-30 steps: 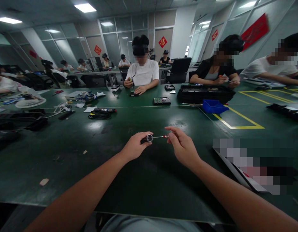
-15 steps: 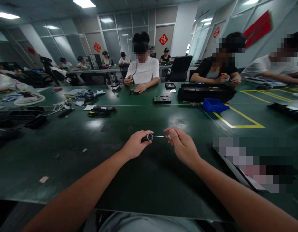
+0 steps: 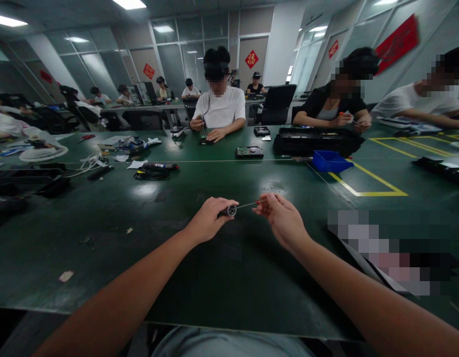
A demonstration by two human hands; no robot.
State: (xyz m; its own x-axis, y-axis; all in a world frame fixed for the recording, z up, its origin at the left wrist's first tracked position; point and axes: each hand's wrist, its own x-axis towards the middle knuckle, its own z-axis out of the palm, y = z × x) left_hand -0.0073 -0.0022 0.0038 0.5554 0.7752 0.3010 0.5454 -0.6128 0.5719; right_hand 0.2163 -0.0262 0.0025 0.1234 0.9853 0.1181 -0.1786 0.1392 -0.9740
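Note:
My left hand (image 3: 211,220) is closed round a small dark cylinder (image 3: 231,210), whose round, light-rimmed open end faces right. Between thumb and fingers, my right hand (image 3: 283,218) grips a screwdriver (image 3: 247,205) by its handle, which the fingers mostly cover. The thin metal shaft points left and its tip reaches into the cylinder's open end. What the tip touches inside is hidden. Both hands are held above the green table (image 3: 229,277).
A partly blurred flat item (image 3: 378,267) lies to the right. Farther off are a blue bin (image 3: 331,161), a circuit board part (image 3: 249,151), a long black housing (image 3: 318,141) and a coiled black cable (image 3: 153,171). Several people sit at work opposite, one in a white shirt (image 3: 229,106).
My right hand has risen slightly and turned, so the screwdriver's handle end is now higher and its shaft slopes. The left hand still holds the cylinder in nearly the same place.

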